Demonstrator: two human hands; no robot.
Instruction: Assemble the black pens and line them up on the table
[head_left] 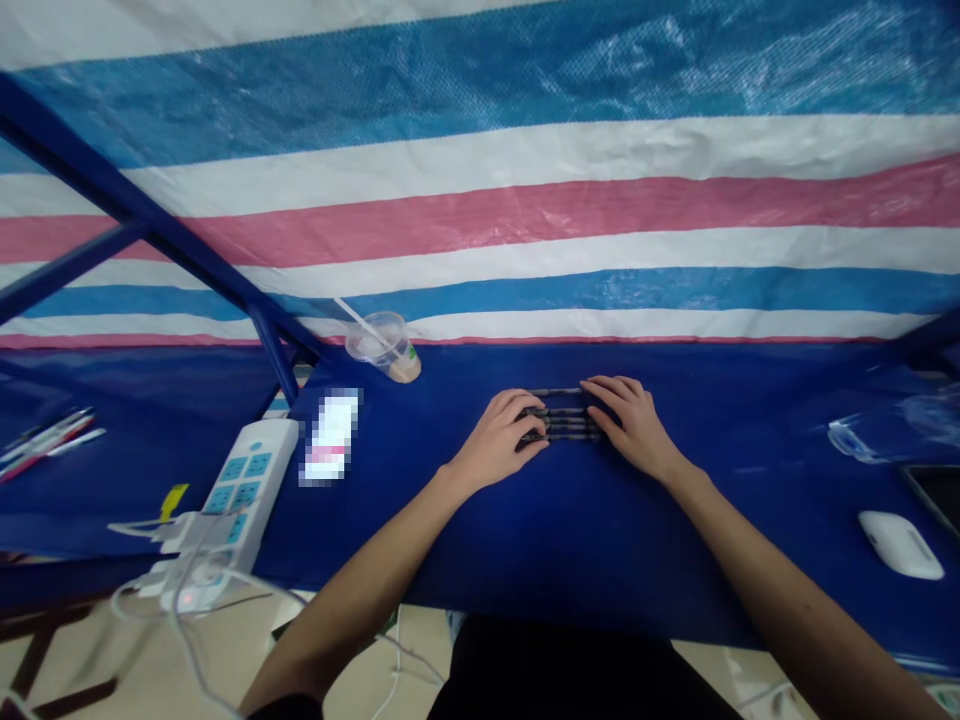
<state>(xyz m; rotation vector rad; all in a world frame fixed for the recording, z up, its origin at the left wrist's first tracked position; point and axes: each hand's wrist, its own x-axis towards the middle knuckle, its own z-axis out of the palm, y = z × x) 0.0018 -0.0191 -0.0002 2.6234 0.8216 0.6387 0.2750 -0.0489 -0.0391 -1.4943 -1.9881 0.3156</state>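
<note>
Several dark, slim pens lie side by side, crosswise, on the blue tabletop. One dark pen lies a little farther off than the close group. My left hand curls its fingers and thumb around the left ends of the pens. At their right ends, my right hand presses with its thumb and fingertips. Both hands rest low over the table, and the fingers partly cover the pen ends.
To the left are a plastic cup with a straw, a blurred-out phone and a white power strip with cables. More pens lie far left. At right are a white case and a clear plastic item. Striped sheeting hangs behind.
</note>
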